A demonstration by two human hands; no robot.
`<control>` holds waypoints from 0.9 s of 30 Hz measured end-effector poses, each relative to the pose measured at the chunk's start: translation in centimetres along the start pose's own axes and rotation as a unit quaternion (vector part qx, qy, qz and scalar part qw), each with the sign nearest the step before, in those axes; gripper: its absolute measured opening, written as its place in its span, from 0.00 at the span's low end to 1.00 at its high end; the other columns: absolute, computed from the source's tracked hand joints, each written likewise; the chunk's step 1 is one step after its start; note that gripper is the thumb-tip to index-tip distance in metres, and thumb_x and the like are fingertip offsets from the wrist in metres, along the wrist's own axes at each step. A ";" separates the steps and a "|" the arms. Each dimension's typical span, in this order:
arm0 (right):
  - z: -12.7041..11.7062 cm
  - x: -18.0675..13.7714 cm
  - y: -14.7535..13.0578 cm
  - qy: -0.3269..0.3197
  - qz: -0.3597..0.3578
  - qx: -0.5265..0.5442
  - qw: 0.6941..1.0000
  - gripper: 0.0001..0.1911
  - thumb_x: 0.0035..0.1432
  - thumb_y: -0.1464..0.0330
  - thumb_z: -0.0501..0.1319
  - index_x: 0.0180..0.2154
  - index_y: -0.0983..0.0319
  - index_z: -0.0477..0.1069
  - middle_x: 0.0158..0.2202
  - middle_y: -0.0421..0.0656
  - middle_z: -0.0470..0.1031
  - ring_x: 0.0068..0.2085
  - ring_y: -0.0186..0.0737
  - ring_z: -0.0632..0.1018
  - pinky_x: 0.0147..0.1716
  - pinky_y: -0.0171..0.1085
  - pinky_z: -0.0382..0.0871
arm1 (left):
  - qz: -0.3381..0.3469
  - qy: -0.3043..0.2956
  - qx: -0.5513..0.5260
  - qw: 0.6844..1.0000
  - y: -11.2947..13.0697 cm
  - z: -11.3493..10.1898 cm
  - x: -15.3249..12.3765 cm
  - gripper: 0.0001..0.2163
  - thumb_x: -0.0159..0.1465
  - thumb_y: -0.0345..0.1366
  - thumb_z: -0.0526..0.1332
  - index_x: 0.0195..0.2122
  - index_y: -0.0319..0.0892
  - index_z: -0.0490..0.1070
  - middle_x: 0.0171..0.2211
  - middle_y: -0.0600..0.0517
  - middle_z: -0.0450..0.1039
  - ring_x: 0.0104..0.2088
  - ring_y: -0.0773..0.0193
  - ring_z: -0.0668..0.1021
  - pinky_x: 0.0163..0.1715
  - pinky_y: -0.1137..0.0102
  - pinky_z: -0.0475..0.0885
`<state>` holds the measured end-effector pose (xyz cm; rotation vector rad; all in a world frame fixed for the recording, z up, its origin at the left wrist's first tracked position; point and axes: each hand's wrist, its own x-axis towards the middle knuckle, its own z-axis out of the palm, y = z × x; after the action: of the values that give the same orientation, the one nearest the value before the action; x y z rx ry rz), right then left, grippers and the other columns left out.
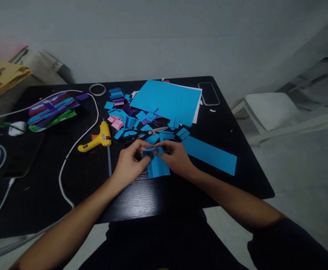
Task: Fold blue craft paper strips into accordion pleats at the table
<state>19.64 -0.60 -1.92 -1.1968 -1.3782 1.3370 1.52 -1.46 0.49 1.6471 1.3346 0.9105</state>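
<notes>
Between both hands, near the table's front edge, is a creased piece of blue paper [158, 167]. My left hand [131, 159] pinches its upper left part, thumb in front. On the other side my right hand [178, 156] grips the upper right part, fingertips close to those of the left. The paper's lower part hangs below the thumbs with fold lines across it. Just beyond the hands lie black-handled scissors [149, 132], partly covered by paper pieces. A long blue paper strip [211, 154] rests to the right of my right hand.
A yellow glue gun [98, 138] with a glue stick lies left of my hands, near a white cable [68, 150]. Behind are small folded papers [130, 122], a blue sheet [166, 101], a tape roll [97, 89] and a phone [208, 94]. A white chair [272, 110] stands right.
</notes>
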 end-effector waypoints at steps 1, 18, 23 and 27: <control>0.0 0.0 0.1 0.000 -0.001 0.002 1.000 0.09 0.56 0.63 0.69 0.38 0.61 0.82 0.34 0.43 0.83 0.35 0.42 0.81 0.35 0.39 0.74 | -0.002 -0.002 -0.007 1.000 -0.1 0.0 0.0 0.08 0.60 0.35 0.65 0.40 0.41 0.75 0.27 0.56 0.76 0.25 0.67 0.75 0.26 0.74 0.69; 0.1 -0.2 -0.3 -0.012 0.099 0.118 0.988 0.14 0.51 0.62 0.72 0.39 0.62 0.82 0.38 0.45 0.84 0.39 0.45 0.82 0.42 0.43 0.76 | 0.023 -0.033 -0.025 0.999 -0.5 0.0 -0.2 0.06 0.63 0.34 0.64 0.40 0.42 0.71 0.29 0.56 0.74 0.27 0.67 0.76 0.28 0.73 0.71; 0.2 0.0 0.2 -0.009 0.086 0.127 0.988 0.12 0.50 0.63 0.73 0.37 0.62 0.82 0.37 0.44 0.84 0.39 0.45 0.82 0.41 0.43 0.76 | 0.060 0.014 0.078 0.995 -0.3 0.1 -0.3 0.04 0.68 0.37 0.62 0.39 0.42 0.71 0.27 0.57 0.73 0.26 0.68 0.74 0.26 0.74 0.68; 0.4 0.0 0.3 0.005 0.093 0.122 0.988 0.13 0.50 0.62 0.73 0.36 0.62 0.80 0.36 0.44 0.83 0.38 0.44 0.82 0.40 0.42 0.76 | 0.135 0.068 0.171 0.974 -0.1 -0.2 -0.3 0.04 0.68 0.35 0.62 0.36 0.42 0.69 0.29 0.55 0.72 0.28 0.66 0.74 0.30 0.72 0.69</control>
<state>19.30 -0.63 -2.24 -1.1842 -1.0779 1.5777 1.30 -1.68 0.49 2.1033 1.4448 1.0060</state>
